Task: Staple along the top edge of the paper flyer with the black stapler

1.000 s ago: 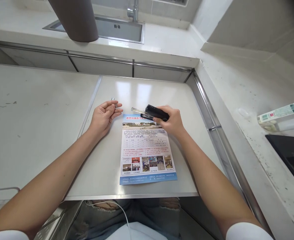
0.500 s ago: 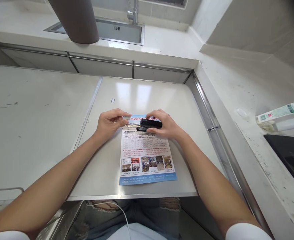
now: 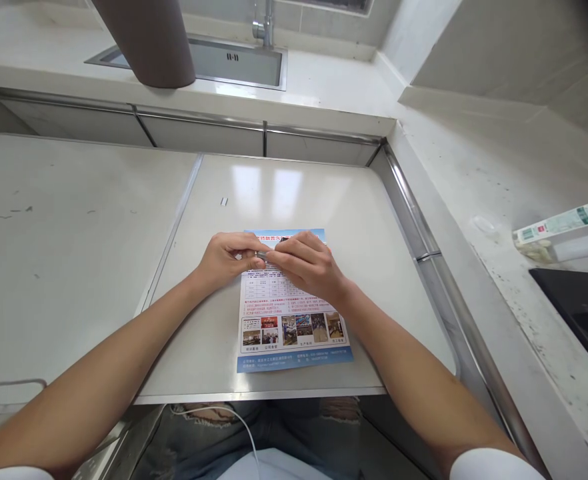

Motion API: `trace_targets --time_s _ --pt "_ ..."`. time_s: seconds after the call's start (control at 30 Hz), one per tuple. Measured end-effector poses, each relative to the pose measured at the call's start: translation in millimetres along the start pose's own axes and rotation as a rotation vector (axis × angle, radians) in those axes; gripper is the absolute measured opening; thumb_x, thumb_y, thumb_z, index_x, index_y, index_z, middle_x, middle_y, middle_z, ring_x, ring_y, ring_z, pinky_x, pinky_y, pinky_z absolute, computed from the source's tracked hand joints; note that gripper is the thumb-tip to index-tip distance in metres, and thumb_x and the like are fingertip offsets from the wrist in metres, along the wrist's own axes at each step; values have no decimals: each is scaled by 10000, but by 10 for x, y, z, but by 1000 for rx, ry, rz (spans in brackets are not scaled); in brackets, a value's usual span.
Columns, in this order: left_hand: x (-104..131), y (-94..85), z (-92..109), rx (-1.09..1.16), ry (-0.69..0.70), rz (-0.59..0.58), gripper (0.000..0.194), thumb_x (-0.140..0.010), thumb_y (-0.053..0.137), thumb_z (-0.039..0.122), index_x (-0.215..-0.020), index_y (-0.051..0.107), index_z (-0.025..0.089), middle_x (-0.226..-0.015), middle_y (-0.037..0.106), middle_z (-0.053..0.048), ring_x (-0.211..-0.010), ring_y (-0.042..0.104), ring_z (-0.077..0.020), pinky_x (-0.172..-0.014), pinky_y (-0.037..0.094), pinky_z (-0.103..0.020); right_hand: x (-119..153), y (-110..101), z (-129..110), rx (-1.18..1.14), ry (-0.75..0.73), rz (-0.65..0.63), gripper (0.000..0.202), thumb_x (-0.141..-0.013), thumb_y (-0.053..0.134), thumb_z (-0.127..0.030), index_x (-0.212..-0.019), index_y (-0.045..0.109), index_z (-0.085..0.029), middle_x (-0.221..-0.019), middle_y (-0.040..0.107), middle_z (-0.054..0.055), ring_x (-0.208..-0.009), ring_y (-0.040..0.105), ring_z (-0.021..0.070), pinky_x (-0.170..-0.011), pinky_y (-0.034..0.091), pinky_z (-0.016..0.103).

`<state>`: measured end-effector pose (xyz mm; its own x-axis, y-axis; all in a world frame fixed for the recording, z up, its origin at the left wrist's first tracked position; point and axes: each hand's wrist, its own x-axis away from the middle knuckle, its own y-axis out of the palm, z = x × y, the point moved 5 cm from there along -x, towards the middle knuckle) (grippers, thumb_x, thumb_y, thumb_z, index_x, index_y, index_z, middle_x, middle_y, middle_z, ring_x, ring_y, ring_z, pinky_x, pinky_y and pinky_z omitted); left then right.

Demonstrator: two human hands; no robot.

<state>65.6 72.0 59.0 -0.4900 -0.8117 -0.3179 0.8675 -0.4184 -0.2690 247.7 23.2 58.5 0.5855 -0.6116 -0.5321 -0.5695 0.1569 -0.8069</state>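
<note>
A printed sheet (image 3: 294, 333) with blue bands and small photos lies flat on the white table. Over its upper left part my left hand (image 3: 229, 257) pinches a small grey metallic strip (image 3: 263, 255). The fingertips of my right hand (image 3: 311, 267) meet the right end of that strip, and its fingers are closed together. A bit of the black stapler (image 3: 284, 239) shows just above my right fingers; my right hand hides the rest of it.
The folding table (image 3: 284, 193) has a small white piece (image 3: 224, 201) beyond the sheet. Behind it, a dark cylinder (image 3: 159, 47) stands on the counter beside a sink (image 3: 239, 63). A long box (image 3: 564, 220) and a black panel (image 3: 574, 300) lie on the right-hand counter.
My right hand has moved left from around the stapler to the strip in my left fingers. The stapler, seen clearly before, is now mostly covered.
</note>
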Motion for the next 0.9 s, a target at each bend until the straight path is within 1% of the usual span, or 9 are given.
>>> trace_targets --time_s 0.13,0.23,0.33,0.4,0.43,0.5,0.6,0.7,0.9 --pt "1 35 5 11 -5 -12 328 -775 869 513 -944 848 232 -676 676 -37 -615 578 -163 -584 429 -315 -39 -54 -17 36 22 29 243 -1031 580 -223 -1170 700 -382 -1041 710 6 -954 591 213 -870 490 405" --pt "-12 14 11 56 -23 8 432 -794 845 538 -1077 811 212 -748 717 -46 -616 602 -154 -601 485 -308 -56 -174 76 45 38 159 176 -1009 626 -228 -1074 735 -350 -993 718 4 -902 597 202 -833 495 396" --pt "-32 -166 -33 -63 -80 179 341 -931 702 513 -1047 770 200 -771 715 -36 -577 582 -126 -572 478 -281 38 -384 429 95 174 349 122 -993 650 -265 -992 765 -303 -925 724 24 -871 599 217 -814 491 409" --pt "-43 -335 -73 -282 -107 300 261 -980 635 436 -961 747 201 -737 685 -16 -574 568 -121 -581 463 -274 166 -491 770 158 345 376 148 -986 641 -291 -948 784 -277 -880 723 37 -864 602 236 -813 484 422" --pt "-52 -410 -97 -402 -113 328 228 -984 623 396 -938 736 203 -725 673 -8 -582 566 -124 -600 464 -278 243 -530 939 189 434 374 170 -979 634 -295 -919 790 -262 -858 722 44 -860 604 244 -811 483 421" --pt "-81 -532 -160 -601 -114 333 171 -976 605 328 -935 721 209 -749 672 -10 -631 579 -145 -657 478 -297 394 -557 1234 238 611 338 196 -958 627 -293 -890 802 -235 -845 728 61 -841 610 252 -793 484 411" --pt "-123 -661 -265 -789 -75 305 151 -955 604 295 -1006 712 203 -952 688 -63 -861 638 -212 -844 515 -365 535 -488 1485 259 793 245 229 -939 610 -287 -869 815 -211 -847 735 87 -821 619 260 -759 486 395" --pt "-134 -750 -378 -865 -89 289 225 -948 616 332 -1104 710 200 -1124 639 -108 -1035 628 -263 -1004 492 -435 531 -380 1516 244 809 166 272 -949 565 -275 -917 826 -203 -890 731 106 -875 615 274 -802 496 410" --pt "-137 -750 -514 -890 -136 174 415 -964 594 415 -1317 663 208 -1337 575 -139 -1280 554 -318 -1135 441 -487 430 -280 1411 284 710 57 393 -969 481 -233 -1246 757 -202 -1098 648 153 -1055 545 326 -892 476 480"
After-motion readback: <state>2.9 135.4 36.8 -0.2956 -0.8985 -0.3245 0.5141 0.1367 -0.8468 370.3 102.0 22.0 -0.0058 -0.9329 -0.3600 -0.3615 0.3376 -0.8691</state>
